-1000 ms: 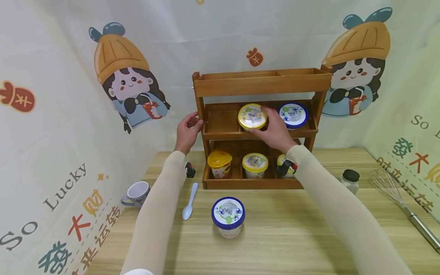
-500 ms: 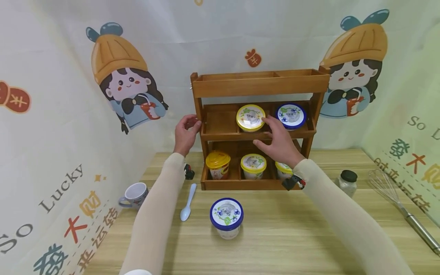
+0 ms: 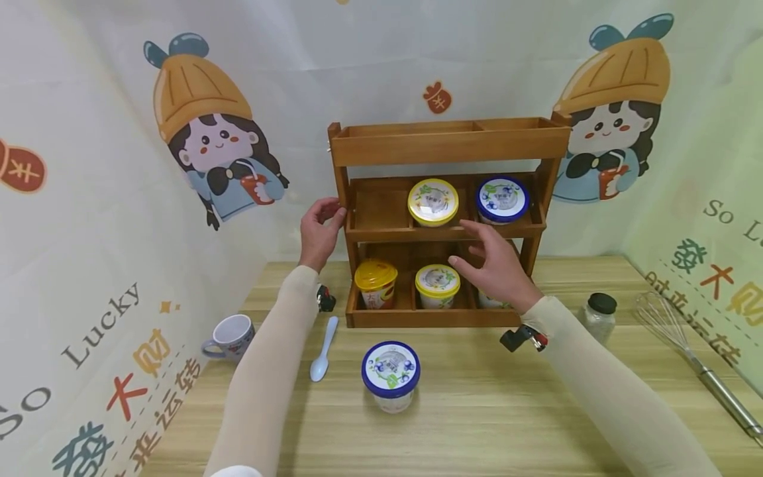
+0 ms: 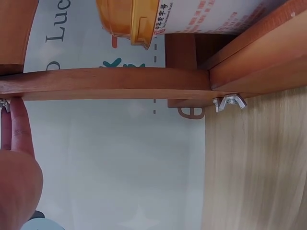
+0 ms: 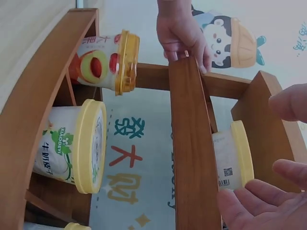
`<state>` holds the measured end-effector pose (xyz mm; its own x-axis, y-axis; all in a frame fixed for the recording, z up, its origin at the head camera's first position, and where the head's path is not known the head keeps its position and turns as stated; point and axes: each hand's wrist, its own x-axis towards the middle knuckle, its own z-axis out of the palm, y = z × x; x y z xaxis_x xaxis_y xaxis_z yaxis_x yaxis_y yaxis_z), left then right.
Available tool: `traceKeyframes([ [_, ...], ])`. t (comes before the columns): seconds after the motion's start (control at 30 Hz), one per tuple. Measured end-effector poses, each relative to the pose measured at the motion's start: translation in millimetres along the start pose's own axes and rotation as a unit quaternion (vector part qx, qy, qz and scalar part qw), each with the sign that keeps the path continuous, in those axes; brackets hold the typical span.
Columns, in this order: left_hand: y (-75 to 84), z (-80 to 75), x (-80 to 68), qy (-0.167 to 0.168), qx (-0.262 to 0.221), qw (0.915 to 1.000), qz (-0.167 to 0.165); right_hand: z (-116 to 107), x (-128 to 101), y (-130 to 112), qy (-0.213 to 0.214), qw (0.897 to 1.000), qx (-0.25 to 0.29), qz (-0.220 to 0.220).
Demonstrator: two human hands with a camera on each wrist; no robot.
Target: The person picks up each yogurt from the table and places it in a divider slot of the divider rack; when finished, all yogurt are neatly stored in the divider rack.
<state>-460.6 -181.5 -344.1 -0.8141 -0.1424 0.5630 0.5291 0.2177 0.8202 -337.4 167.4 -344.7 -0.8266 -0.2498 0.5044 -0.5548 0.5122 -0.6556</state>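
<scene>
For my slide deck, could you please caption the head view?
Left hand steadies the wooden rack while the open right hand hovers below a yellow-lidded cup.

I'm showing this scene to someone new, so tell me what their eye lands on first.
First the wooden shelf rack at the table's back, with yellow-lidded cups and a blue-lidded cup on its middle tier. Next the hands: the left hand grips the rack's left post, while the right hand hovers open before the lower tier. Another blue-lidded cup stands alone on the table in front.
</scene>
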Motion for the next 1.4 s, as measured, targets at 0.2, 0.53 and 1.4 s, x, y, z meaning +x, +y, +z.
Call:
traceKeyframes([
  [0.2,-15.0,-2.8,0.7,-0.017,-0.017,0.9997,-0.007,-2.8,-14.7,3.1,-0.023,1.0,-0.016,0.003],
  [0.53,-2.3,-17.7,-33.6,-0.091,0.055,0.9931,0.048,-6.3,-40.8,8.1,-0.061,0.995,-0.082,-0.019],
  [1.4,36.2,-54.9,-94.7,-0.281,0.424,0.855,0.101,5.7,-77.6,29.0,-0.129,0.959,-0.224,-0.116],
])
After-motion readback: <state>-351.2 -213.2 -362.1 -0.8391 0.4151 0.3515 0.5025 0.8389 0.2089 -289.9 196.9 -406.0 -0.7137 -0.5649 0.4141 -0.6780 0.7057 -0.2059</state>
